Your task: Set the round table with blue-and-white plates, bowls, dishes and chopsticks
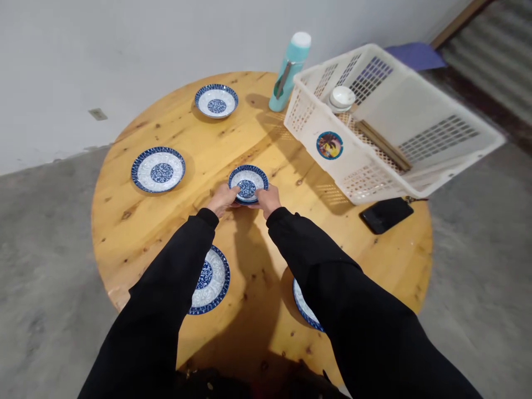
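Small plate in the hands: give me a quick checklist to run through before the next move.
1. Left hand on the small plate: ok, thumb over its near rim.
2. Right hand on it too: ok, gripping the opposite side.
3. Single plate or stack in the hands: cannot tell.
4. Near-left plate fully in view: not ok, left sleeve covers part.
5. Near-right plate fully in view: not ok, right sleeve hides most.
6. Turquoise bottle upright: ok.

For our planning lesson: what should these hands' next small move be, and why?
Perhaps carry the small plate toward the larger plate at left: the left hand and right hand both hold its near side, and no small plate sits beside that larger one.
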{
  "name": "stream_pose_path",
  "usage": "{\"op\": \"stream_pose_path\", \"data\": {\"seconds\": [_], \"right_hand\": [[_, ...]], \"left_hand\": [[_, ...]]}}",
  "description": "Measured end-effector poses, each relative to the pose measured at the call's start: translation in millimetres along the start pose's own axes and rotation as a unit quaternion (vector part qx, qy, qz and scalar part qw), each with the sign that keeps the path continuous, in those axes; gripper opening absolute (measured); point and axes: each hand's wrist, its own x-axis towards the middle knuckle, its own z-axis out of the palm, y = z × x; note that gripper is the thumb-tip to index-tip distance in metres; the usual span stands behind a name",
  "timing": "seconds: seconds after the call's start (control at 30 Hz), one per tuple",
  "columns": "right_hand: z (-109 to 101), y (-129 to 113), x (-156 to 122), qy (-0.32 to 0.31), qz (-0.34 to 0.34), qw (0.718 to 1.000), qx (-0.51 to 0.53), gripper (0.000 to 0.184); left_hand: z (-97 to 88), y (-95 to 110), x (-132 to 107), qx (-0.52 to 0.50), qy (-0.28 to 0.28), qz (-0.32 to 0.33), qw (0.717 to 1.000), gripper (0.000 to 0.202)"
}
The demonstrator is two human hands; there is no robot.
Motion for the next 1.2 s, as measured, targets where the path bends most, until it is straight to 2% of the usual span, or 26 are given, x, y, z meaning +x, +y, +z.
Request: {"op": "stream_pose_path", "data": {"seconds": [0.2,0.37,0.47,0.53,0.6,0.7,0.83,1.03,1.13,1.2], "right_hand": [[9,-6,12,-0.004,-0.014,1.000,-0.015,0.032],[12,-8,18,-0.007,-0.022,0.999,-0.027,0.032],[6,-9,19,-0.022,-0.027,0.998,-0.046,0.025],[-4,-12,20,-0.019,-0.056,0.994,-0.090,0.023],[-17,-18,20,0.005,-0.120,0.979,-0.164,0.034],[-34,-29,18,0.033,-0.210,0.939,-0.270,0.041],[-38,-35,14,0.030,-0.237,0.911,-0.337,0.028],[-26,-30,12,0.049,-0.262,0.907,-0.327,0.025],[-30,-44,-7,0.060,-0.264,0.913,-0.304,0.019],[-41,-61,-26,0.076,-0.267,0.917,-0.285,0.010]], "left_hand": [[-7.0,8,14,0.000,0.000,-0.006,1.000,0.013],[-8.2,7,23,-0.001,-0.018,-0.007,1.000,0.016],[-12.3,7,19,0.021,-0.041,0.003,0.999,0.025],[-18.8,10,14,0.073,-0.032,0.032,0.996,0.033],[-26.9,15,7,0.153,0.022,0.088,0.984,0.040],[-35.2,27,0,0.278,0.109,0.168,0.940,0.041],[-32.3,36,-3,0.372,0.114,0.201,0.899,0.037],[-22.9,41,-1,0.414,0.145,0.208,0.874,0.039],[-20.1,55,-14,0.424,0.147,0.212,0.868,0.038],[-15.6,68,-30,0.438,0.147,0.232,0.856,0.040]]}}
